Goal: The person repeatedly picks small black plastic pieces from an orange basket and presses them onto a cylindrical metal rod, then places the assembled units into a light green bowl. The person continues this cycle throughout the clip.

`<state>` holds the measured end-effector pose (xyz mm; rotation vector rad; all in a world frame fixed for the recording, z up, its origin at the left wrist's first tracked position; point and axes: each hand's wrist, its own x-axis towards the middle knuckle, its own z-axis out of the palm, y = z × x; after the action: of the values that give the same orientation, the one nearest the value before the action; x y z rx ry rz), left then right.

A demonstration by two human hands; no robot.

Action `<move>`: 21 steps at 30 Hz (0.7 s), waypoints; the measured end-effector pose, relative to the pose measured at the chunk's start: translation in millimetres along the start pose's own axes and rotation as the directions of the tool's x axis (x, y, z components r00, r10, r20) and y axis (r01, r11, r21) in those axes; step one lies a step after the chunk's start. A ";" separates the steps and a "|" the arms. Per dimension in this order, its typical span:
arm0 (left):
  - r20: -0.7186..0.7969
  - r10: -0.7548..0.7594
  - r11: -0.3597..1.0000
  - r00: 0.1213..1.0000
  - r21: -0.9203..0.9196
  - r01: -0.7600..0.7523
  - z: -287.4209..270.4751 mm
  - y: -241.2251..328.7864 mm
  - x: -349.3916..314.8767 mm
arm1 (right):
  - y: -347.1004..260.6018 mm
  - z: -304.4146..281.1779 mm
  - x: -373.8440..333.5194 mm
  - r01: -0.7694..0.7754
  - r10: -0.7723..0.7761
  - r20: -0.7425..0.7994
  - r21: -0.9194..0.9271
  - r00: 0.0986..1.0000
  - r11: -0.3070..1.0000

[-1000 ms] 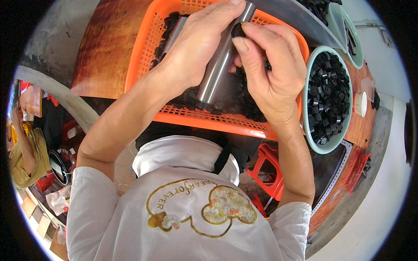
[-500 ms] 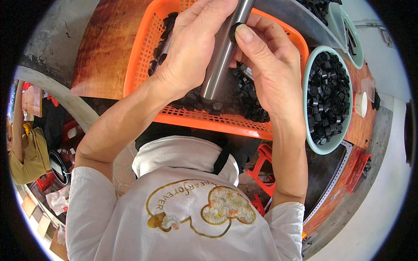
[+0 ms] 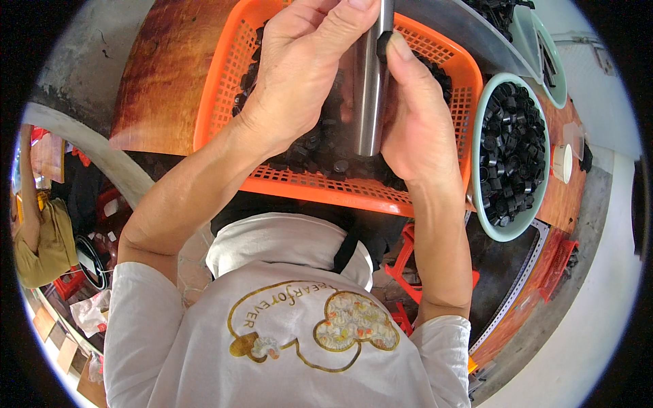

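A smooth metal tube stands steeply across the view, its lower end above an orange perforated basket. My left hand is closed around the upper part of the tube, thumb near the top edge. A small black plastic ring-like piece sits against the tube's right side. On it presses the thumb of my right hand, whose other fingers are hidden behind the tube. Many loose black plastic pieces lie in the basket below both hands.
Right of the basket stands a pale green bowl heaped with black pieces. A paper cup is beyond it on the wooden table. Red stools are below the table. At far left another person's arm shows.
The tube has swung more upright, its lower end shifting right. My right hand has turned and moved closer around it, its fingers now out of sight.
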<state>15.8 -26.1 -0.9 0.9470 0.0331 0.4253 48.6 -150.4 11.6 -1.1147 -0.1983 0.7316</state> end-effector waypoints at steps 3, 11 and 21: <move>-0.019 -0.152 0.987 0.988 -0.057 0.151 4.1 8.2 -6.6 | -4.4 -3.0 -3.9 -0.041 0.040 0.038 0.021 0.998 0.999; 0.119 -0.123 0.991 0.985 -0.039 0.128 -1.4 8.0 -3.5 | -7.2 -16.1 -2.3 0.011 -0.028 0.221 0.079 0.975 0.997; 0.103 -0.160 0.987 0.982 0.010 0.160 -0.3 16.0 -8.4 | -8.1 -23.3 0.2 -0.028 0.025 0.291 0.006 0.956 1.000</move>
<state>2.7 -20.8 10.3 0.9594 0.0154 0.2275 63.7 -169.5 8.1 -0.9976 -0.4294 0.9188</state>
